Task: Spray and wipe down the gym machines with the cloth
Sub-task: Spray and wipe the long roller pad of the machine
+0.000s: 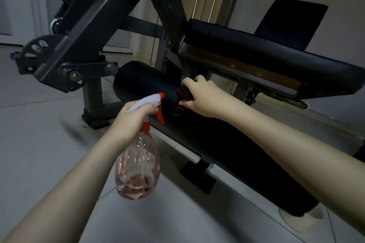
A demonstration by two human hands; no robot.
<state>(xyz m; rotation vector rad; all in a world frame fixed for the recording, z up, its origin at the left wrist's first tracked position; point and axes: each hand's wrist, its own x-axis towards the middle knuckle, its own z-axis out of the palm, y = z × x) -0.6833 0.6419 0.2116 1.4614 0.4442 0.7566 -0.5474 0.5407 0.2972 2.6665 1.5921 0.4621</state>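
Your left hand is wrapped round the neck of the spray bottle, just under the white head. The orange trigger seems free of your fingers, so this reads as carrying, not spraying. The nozzle points toward the black roller pad, close enough to mist it without shifting your stance. A little pinkish liquid sits low in the clear bottle, which hangs upright so the tube can likely draw.

Your right hand is clenched on the brown cloth, pressing it against the pad's near end, between the roller and the seat pad. Bunching it that way gives you firm pressure on a curved surface. I judge you are mid-wipe on the leg machine's roller; the seat and grey steel frame would follow.
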